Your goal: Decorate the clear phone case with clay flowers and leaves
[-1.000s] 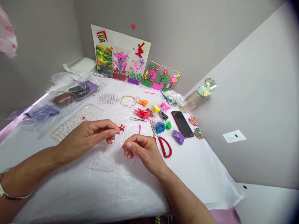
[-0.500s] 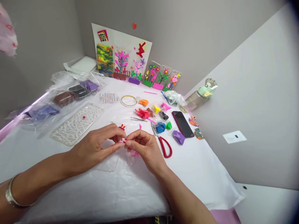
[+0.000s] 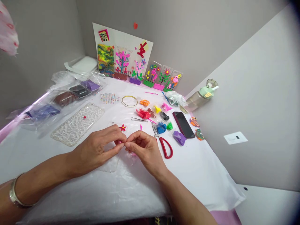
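Note:
My left hand [image 3: 98,150] and my right hand [image 3: 145,149] meet at the fingertips, pinching a small piece of pink clay [image 3: 120,142] between them. Just above the fingers lies a red clay flower [image 3: 122,127] with a yellow centre. It rests on a clear phone case [image 3: 112,164], which lies partly hidden under both hands. A small pink clay strip [image 3: 141,127] lies beyond my right hand. A textured clear phone case [image 3: 77,124] lies to the left of my left hand.
Red-handled scissors [image 3: 166,147], tweezers [image 3: 139,119] and several bagged clay lumps lie to the right on the white plastic-covered table [image 3: 93,200]. A dark phone [image 3: 183,124] lies further right. Decorated phone cases [image 3: 161,76] stand along the back wall.
My hands have come together since a second ago, and the fingertips now meet over the clear case. The textured case is no longer partly covered by my left hand.

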{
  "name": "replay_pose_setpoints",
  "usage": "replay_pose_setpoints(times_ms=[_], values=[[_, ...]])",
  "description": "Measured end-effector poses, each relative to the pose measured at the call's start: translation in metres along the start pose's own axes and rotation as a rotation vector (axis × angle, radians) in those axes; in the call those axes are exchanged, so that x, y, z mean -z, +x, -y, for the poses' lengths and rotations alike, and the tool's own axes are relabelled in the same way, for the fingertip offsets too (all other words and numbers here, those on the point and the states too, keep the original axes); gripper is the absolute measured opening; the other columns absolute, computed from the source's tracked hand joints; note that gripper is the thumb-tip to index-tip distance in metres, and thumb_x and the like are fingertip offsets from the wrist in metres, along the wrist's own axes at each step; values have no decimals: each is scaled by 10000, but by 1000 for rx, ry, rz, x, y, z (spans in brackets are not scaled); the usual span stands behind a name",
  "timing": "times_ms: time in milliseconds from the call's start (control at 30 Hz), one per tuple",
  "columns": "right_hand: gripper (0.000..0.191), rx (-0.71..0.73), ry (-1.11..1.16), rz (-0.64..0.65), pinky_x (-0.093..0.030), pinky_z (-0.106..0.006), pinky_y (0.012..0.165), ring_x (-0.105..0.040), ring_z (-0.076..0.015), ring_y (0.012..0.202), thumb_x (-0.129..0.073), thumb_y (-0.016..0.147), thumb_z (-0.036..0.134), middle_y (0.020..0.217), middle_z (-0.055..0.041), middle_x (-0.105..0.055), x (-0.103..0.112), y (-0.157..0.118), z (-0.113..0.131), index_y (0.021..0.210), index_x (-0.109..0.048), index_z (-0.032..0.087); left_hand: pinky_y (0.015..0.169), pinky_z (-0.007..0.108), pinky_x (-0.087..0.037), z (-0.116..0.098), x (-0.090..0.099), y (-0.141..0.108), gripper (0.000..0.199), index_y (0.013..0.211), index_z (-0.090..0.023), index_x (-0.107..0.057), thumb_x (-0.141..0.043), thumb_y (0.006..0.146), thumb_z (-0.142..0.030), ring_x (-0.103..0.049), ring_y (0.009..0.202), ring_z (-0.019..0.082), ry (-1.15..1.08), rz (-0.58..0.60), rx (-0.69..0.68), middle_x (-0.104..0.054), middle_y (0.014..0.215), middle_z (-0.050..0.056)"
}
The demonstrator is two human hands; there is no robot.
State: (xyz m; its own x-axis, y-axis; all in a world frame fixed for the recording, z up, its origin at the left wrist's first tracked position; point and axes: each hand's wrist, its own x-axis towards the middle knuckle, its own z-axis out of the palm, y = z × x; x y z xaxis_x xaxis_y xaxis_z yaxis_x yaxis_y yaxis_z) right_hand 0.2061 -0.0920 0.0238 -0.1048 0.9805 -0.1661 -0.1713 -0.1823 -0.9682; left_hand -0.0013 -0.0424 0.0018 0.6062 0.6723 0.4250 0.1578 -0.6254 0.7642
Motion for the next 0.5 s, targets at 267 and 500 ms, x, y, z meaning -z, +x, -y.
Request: replay_pose_setpoints(times_ms=[267, 500], values=[[355, -66, 35, 210, -567, -277, 701, -671, -138, 719, -1004, 802, 450, 831, 12, -736, -5, -7, -1, 952, -776, 222, 759, 256, -598, -3, 19, 11, 154, 975, -298, -796, -740, 1003, -439, -761, 807, 185, -120, -178, 286, -800, 904, -15], [352, -10, 9, 144, -638, -324, 800, -731, -158, 780, -898, 903, 543, 910, -25, -798, 2, 0, -8, 1055, -846, 230, 799, 325, -700, 8, 27, 14, 274, 1042, -285, -832, -820, 968, -549, -794, 796, 216, -411, -211, 435, -814, 860, 12]])
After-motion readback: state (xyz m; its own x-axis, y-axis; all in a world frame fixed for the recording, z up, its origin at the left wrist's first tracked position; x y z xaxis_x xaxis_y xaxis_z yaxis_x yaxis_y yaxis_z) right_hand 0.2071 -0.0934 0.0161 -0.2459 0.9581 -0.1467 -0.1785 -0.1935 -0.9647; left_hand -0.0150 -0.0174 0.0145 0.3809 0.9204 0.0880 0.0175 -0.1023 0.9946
